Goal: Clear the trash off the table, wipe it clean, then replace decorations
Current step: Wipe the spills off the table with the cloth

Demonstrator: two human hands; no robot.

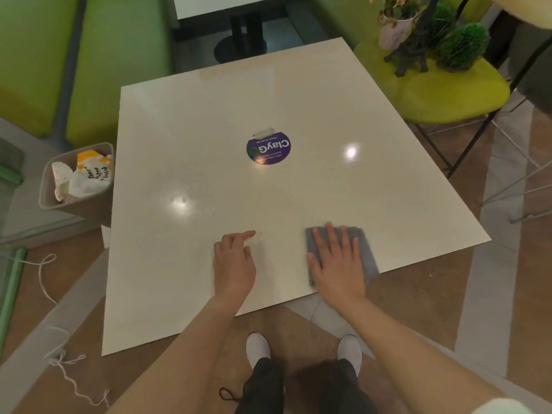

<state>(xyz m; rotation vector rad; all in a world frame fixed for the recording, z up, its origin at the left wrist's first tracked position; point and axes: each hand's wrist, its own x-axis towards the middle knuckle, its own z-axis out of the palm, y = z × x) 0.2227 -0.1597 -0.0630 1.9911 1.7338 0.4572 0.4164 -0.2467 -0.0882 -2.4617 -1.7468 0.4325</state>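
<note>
A square cream table (209, 130) fills the middle of the head view, with a round purple sticker (268, 149) at its centre. My right hand (336, 261) lies flat with straight fingers on a grey cloth (363, 249) near the table's front right edge. My left hand (234, 261) rests on the tabletop to the left of it, index finger stretched forward, other fingers loosely curled, holding nothing. The decorations stand on a yellow-green chair (448, 94) at the back right: a white pot with pink flowers (394, 28), a dark tower figure (413, 52) and a round green plant (461, 46).
A beige bin (50, 201) with crumpled food wrappers (86, 174) stands on the floor left of the table. Green bench seats (113, 55) line the back left. Another table (233, 4) stands behind. A white string (44, 279) lies on the floor at the left.
</note>
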